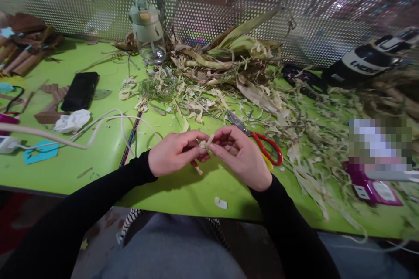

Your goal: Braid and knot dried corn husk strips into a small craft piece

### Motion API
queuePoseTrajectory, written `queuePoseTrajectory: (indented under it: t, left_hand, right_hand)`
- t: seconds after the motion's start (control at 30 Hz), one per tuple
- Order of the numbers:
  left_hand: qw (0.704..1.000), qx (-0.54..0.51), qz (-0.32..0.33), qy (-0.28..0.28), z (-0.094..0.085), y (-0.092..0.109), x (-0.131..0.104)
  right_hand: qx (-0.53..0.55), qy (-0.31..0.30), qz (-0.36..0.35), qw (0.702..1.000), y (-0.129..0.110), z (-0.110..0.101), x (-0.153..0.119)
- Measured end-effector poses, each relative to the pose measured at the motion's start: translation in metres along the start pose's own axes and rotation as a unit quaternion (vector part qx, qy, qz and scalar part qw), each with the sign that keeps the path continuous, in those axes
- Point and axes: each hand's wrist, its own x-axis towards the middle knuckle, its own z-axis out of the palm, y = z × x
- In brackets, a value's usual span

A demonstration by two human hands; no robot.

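My left hand (178,151) and my right hand (240,153) meet over the green table. Between their fingertips is a small pale strip of husk (207,143), pinched from both sides. One end of it sticks up beside my right thumb; the rest is partly hidden by my fingers. A thin pale end shows below my left fingers. Red-handled scissors (266,147) lie just beyond my right hand, blades pointing away to the left. Under them a yellow piece shows, mostly covered by my right hand. A small pale scrap (221,202) lies near the table's front edge.
Dried corn husks (229,59) and shreds heap along the perforated metal screen (196,4). A clear bottle (149,35) stands there; a black bottle (360,61) leans right. Left are a phone (80,91), crumpled tissue (72,120) and white cables (94,130). A purple package (369,185) lies right.
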Motion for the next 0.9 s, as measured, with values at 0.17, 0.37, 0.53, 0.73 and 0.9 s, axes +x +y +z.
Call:
queuePoseTrajectory:
  t: [0.17,0.37,0.53,0.73,0.9]
  left_hand:
    - [0.997,0.075,0.01,-0.026,-0.0018,0.0027,-0.0022]
    - [0.988,0.151,0.037,-0.006,-0.0013,0.0008,-0.0029]
    - [0.986,0.168,0.018,-0.001,-0.0001,0.0024,-0.0034]
    - [0.996,0.08,-0.013,0.022,0.0045,-0.0025,-0.0029]
    - [0.994,-0.087,-0.062,-0.013,0.0043,-0.0024,-0.0001]
  right_hand:
    - [0.099,-0.055,0.062,0.992,0.0018,-0.0007,0.0025]
    - [0.077,-0.048,0.077,0.993,0.001,0.0011,0.0039]
    - [-0.004,-0.061,0.068,0.996,0.0,0.0026,0.0043]
    - [-0.095,-0.019,0.036,0.995,-0.0006,0.0067,0.0015]
    - [-0.019,-0.019,0.057,0.998,-0.0023,0.0066,-0.0005]
